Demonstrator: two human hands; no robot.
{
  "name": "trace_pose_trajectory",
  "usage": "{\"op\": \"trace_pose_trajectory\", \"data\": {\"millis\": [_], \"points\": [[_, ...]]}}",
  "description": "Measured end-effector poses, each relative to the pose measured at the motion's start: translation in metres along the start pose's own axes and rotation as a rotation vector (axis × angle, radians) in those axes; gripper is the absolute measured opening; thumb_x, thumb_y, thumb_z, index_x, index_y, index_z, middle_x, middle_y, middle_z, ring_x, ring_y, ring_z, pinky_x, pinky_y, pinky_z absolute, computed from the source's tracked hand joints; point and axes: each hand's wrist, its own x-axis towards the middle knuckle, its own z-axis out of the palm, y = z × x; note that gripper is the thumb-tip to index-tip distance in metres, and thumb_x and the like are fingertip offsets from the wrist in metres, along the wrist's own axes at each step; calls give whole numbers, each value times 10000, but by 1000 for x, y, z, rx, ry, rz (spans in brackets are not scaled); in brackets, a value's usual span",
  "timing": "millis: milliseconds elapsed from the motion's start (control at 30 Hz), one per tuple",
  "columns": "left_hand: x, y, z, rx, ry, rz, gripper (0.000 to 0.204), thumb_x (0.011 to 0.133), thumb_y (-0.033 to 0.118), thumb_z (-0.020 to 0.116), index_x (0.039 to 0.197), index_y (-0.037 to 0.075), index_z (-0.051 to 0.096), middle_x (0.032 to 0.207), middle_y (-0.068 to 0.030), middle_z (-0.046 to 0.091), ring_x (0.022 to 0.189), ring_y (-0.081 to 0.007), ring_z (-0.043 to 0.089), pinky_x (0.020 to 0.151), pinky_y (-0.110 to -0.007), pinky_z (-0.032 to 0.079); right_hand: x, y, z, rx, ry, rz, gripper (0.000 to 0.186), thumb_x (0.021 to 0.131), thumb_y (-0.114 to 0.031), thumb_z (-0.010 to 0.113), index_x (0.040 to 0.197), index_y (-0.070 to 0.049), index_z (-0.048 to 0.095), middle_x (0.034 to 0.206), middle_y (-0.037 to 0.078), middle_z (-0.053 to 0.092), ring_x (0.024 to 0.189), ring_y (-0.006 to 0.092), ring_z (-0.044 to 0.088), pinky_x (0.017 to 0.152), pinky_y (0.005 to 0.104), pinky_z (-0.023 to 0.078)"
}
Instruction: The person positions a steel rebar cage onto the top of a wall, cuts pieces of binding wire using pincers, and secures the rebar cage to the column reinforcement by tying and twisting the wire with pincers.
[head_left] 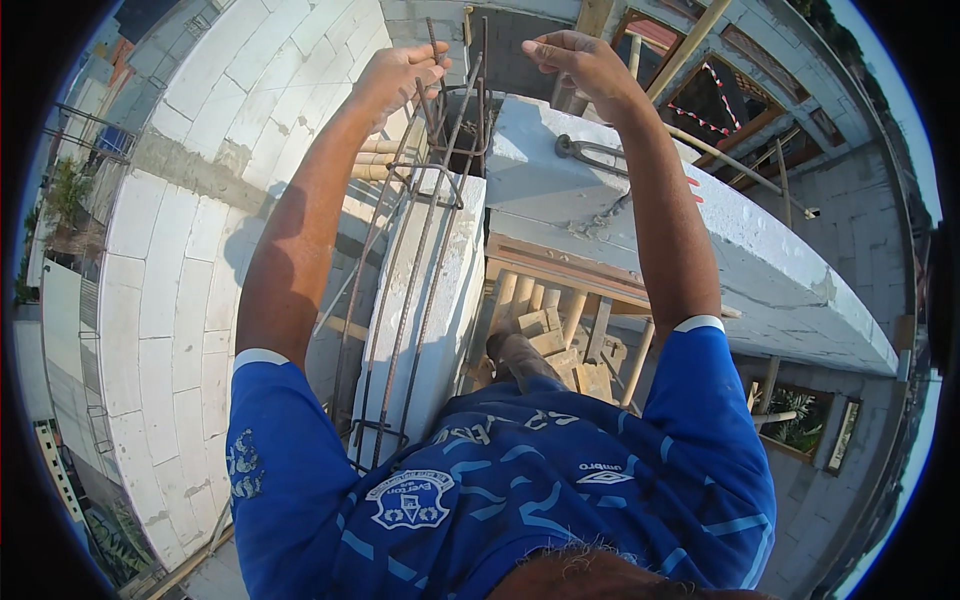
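My left hand [398, 82] is raised at the upper end of a rebar cage [430, 185], its fingers bent together beside the upright steel bars. A bar end passes at its fingertips; whether they grip it or something thin, I cannot tell. To the right of the bars, my right hand [585, 68] hangs in the air with thumb and fingers drawn together. Anything thin between those fingers is too small to see. Below my right hand, steel pincers [590, 152] lie on top of the white block wall [545, 175], partly hidden behind my forearm.
The rebar cage runs along a narrow white block beam [455, 240] toward me. A tall block wall [170, 250] stands left. Below are wooden props [575, 318], planks [597, 380] and my boot [515, 358]. Red-and-white tape [722, 95] crosses an opening at upper right.
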Motion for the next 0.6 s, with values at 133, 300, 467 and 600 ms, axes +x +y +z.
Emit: {"op": "trace_pose_trajectory", "data": {"millis": [133,300,467,600], "points": [[3,3,6,29,9,35,602,831,192,658,1366,-32,495,1208,-109,642,1088,-185,626,939,-314,512,-19,11,-60,-199,97,3,500,828,-426,723,1131,-31,682,1023,118,686,1003,207,628,876,340,456],[3,-5,4,51,30,39,441,891,148,664,1306,23,581,1049,-6,686,793,-61,603,702,-223,519,-65,13,-102,-371,176,27,445,863,-378,703,1112,-9,687,1016,137,697,979,208,648,866,339,480],[4,-10,-6,40,4,2,597,881,217,651,1387,-28,451,1212,-108,628,1052,-177,636,908,-275,532,-103,21,-124,-515,177,17,346,911,-278,667,1099,12,681,1002,152,703,925,200,661,852,329,499],[0,-1,-3,-10,16,-73,570,898,219,650,1381,-20,463,1170,-102,632,1046,-189,641,883,-283,543,-126,10,-130,-517,180,57,313,898,-228,681,1094,16,679,981,137,708,886,188,660,821,306,505]]}}
